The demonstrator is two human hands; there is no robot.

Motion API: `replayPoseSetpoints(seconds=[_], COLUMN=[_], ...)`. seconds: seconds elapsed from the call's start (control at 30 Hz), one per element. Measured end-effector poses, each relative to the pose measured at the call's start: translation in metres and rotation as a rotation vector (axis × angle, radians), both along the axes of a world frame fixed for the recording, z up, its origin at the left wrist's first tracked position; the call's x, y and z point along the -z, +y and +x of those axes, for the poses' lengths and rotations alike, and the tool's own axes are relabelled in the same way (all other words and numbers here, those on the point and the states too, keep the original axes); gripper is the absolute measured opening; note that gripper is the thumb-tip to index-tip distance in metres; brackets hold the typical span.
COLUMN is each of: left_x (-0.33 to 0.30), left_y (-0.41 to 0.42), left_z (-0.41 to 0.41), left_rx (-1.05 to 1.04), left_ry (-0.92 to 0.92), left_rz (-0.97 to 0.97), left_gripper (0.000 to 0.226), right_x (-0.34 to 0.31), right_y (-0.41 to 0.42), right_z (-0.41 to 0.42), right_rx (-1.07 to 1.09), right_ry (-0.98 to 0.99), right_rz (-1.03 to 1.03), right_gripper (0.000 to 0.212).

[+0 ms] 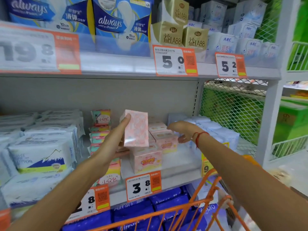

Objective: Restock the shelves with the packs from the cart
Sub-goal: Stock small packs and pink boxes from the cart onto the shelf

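Note:
My left hand (115, 135) grips a pink patterned pack (137, 129), held upright above the stacked pink packs (155, 147) on the middle shelf (181, 162). My right hand (181, 132), a red string on its wrist, reaches into the shelf to the right of that pack. Its fingers are spread and rest against the rear pink packs, beside the pale blue packs (216, 130). Nothing is in it. The orange wire cart (191, 209) shows at the bottom of the view, its rim just below my right forearm.
White and blue packs (41, 155) fill the shelf's left side, with teal and pink small packs (100, 130) between. Price tags (143, 185) hang on the shelf edge. Dark blue packs (133, 212) lie on the shelf below. A mesh side panel (233, 110) and white upright close the right.

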State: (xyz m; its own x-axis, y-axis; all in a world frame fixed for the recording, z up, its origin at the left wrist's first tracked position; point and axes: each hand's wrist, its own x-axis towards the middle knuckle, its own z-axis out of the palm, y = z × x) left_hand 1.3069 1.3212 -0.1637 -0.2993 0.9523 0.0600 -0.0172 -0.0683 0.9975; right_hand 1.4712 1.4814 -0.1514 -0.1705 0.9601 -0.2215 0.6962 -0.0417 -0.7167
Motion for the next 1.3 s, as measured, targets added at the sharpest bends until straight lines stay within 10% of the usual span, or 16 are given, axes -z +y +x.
replayPoseSetpoints(seconds=[0.13,0.3,0.73,0.87,1.07,1.3], left_x=[-0.007,0.001,0.001,-0.017,-0.019,0.000], left_y=[0.005,0.010,0.034,0.046,0.071,0.066], left_z=[0.006,0.010,0.028,0.019,0.032,0.025], left_rx=[0.045,0.103,0.066,0.061,0.231,0.066], left_ry=[-0.043,-0.218,0.124,0.643,1.320,1.450], left_rz=[-0.009,0.007,0.041,0.243,0.124,-0.021], left_gripper=[0.039,0.043,0.041,0.085,0.068,0.040], right_x=[-0.032,-0.030,-0.012,-0.021,-0.005,0.023], right_y=[-0.035,-0.062,-0.062,-0.049,-0.018,-0.001], right_z=[0.005,0.014,0.046,0.070,0.066,0.049], right_rx=[-0.317,-0.559,-0.428,-0.391,-0.551,-0.742], right_ry=[-0.206,0.319,0.632,0.192,-0.547,-0.696], right_rz=[-0.035,-0.131,-0.068,0.380,0.680,0.616], right_gripper=[0.042,0.046,0.043,0.064,0.055,0.045])
